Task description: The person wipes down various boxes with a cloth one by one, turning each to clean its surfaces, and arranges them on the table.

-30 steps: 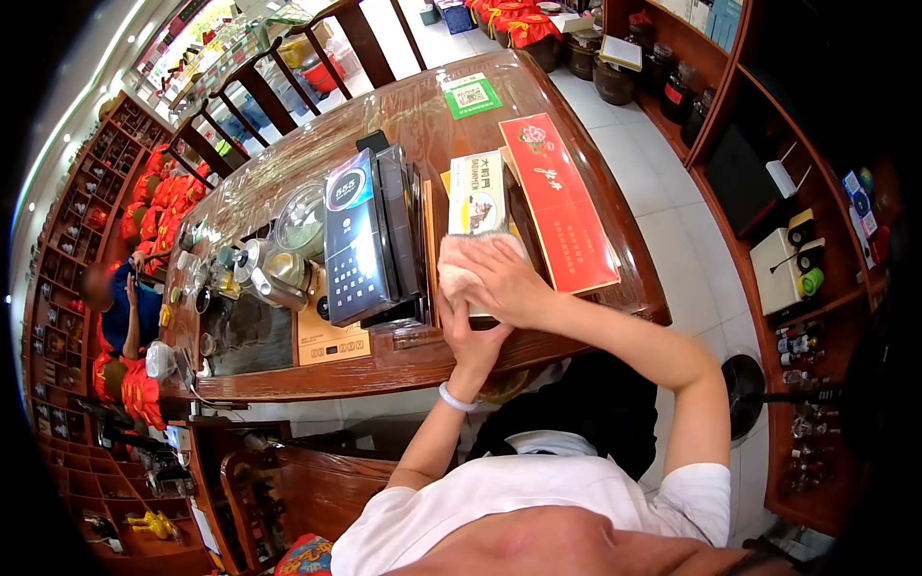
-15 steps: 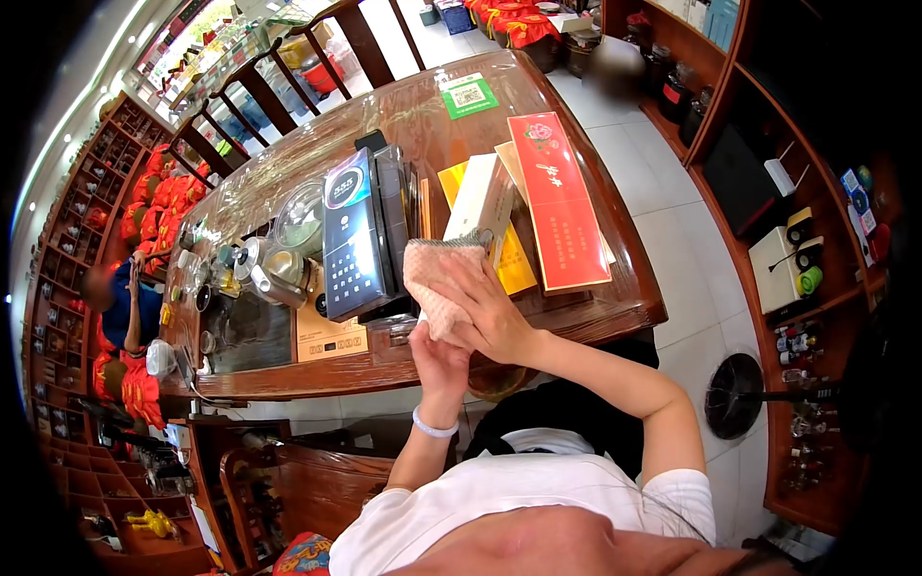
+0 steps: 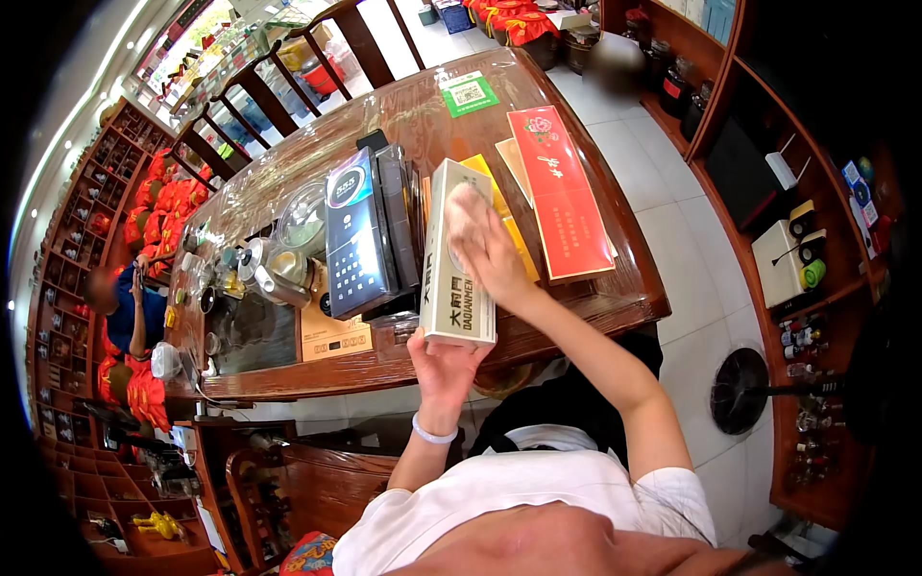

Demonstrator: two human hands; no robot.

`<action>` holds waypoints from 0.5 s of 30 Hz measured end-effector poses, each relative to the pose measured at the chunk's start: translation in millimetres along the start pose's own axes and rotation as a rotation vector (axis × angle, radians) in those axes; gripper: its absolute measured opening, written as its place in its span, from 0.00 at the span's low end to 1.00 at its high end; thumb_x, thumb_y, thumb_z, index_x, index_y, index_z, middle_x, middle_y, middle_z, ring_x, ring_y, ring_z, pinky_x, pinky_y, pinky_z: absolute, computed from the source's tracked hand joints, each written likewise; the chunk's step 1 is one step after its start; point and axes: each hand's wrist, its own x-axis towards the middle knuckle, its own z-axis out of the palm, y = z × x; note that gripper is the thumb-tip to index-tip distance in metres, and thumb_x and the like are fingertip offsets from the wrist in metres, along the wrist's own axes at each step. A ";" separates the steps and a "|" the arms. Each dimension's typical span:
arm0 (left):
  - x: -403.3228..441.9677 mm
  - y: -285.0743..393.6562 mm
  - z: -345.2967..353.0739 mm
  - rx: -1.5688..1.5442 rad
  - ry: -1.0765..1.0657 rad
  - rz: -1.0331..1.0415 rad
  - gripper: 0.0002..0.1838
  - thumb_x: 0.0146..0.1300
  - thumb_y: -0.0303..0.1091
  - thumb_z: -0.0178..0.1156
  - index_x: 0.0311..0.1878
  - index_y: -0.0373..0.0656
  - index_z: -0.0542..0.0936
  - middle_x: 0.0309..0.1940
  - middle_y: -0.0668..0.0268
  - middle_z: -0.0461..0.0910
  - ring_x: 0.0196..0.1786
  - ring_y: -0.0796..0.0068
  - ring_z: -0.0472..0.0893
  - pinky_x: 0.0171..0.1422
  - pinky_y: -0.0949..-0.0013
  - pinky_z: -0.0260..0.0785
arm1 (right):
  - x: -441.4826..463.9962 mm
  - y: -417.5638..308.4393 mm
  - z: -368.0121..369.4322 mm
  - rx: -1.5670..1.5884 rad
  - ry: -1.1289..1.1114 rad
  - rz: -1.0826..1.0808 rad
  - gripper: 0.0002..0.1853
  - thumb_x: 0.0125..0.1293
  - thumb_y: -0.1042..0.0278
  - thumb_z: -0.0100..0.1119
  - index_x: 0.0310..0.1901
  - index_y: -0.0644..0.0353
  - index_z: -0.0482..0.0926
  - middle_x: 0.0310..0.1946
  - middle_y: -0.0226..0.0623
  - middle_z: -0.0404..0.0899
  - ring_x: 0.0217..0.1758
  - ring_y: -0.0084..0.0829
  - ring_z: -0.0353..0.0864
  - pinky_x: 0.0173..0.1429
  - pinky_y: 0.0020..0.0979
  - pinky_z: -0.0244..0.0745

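My left hand (image 3: 446, 370) grips the near end of a long off-white cigarette carton (image 3: 459, 307) lettered DAQIANMEN. Its far end points away from me over the table. On the upper half of the carton's face lies my right hand (image 3: 495, 264), pressing a pinkish cloth (image 3: 468, 206) that is smeared by motion. Just left of the carton lies a dark blue 555 carton (image 3: 351, 240) on a dark stack. A red carton (image 3: 560, 192) with a flower print rests to the right, and a yellow carton (image 3: 519, 252) shows partly behind my right hand.
The dark wooden table (image 3: 413, 106) has a clear film over it. A green QR card (image 3: 470, 94) lies at its far side. Glass and metal teaware (image 3: 279, 274) stands on the left. A person in blue (image 3: 130, 307) is beyond the left end. A black fan (image 3: 740, 391) stands right.
The cloth and my right hand have moved from the carton's near end up along its face, uncovering the lettering. The carton now lies more in line with my left hand, turned and shifted left.
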 end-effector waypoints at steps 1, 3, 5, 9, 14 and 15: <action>3.0 0.0 -1.9 -0.006 -0.001 -0.002 0.35 0.53 0.51 0.60 0.61 0.44 0.66 0.59 0.59 0.68 0.60 0.62 0.70 0.62 0.50 0.64 | -8.7 -24.8 -15.2 0.280 0.048 0.071 0.19 0.66 0.63 0.51 0.56 0.61 0.70 0.55 0.57 0.68 0.61 0.60 0.63 0.65 0.44 0.59; 9.7 -0.5 -9.3 0.333 0.045 0.170 0.30 0.59 0.49 0.55 0.60 0.42 0.66 0.56 0.61 0.71 0.56 0.64 0.73 0.59 0.55 0.67 | -54.9 -15.2 -7.2 0.244 -0.063 0.072 0.22 0.66 0.63 0.51 0.58 0.64 0.68 0.54 0.57 0.70 0.61 0.53 0.66 0.65 0.38 0.60; 15.1 -1.3 -8.4 0.411 0.069 0.217 0.26 0.62 0.47 0.51 0.58 0.40 0.68 0.53 0.62 0.74 0.53 0.67 0.75 0.55 0.59 0.69 | -73.1 -34.1 -30.7 0.390 -0.120 0.225 0.21 0.67 0.64 0.51 0.57 0.67 0.68 0.54 0.55 0.71 0.59 0.47 0.69 0.63 0.36 0.63; 31.8 -12.8 3.4 0.684 0.201 0.369 0.26 0.59 0.23 0.56 0.62 0.32 0.67 0.56 0.57 0.70 0.59 0.70 0.70 0.62 0.72 0.62 | -82.3 -27.0 -64.3 0.592 -0.157 0.405 0.21 0.63 0.73 0.52 0.57 0.69 0.67 0.55 0.53 0.71 0.59 0.44 0.71 0.60 0.35 0.66; 48.9 -22.9 8.3 1.540 0.078 0.715 0.29 0.49 0.32 0.69 0.56 0.39 0.74 0.64 0.50 0.58 0.57 0.60 0.69 0.60 0.64 0.63 | -39.7 -8.6 -132.4 0.375 0.165 0.304 0.18 0.67 0.71 0.49 0.56 0.70 0.68 0.56 0.47 0.70 0.58 0.38 0.71 0.61 0.34 0.65; 51.4 -26.4 9.4 1.628 0.047 0.729 0.28 0.48 0.32 0.69 0.55 0.40 0.74 0.63 0.50 0.58 0.55 0.62 0.70 0.59 0.64 0.64 | -27.8 1.9 -140.8 0.159 0.276 0.234 0.18 0.68 0.70 0.48 0.56 0.70 0.68 0.56 0.46 0.69 0.59 0.37 0.70 0.62 0.34 0.63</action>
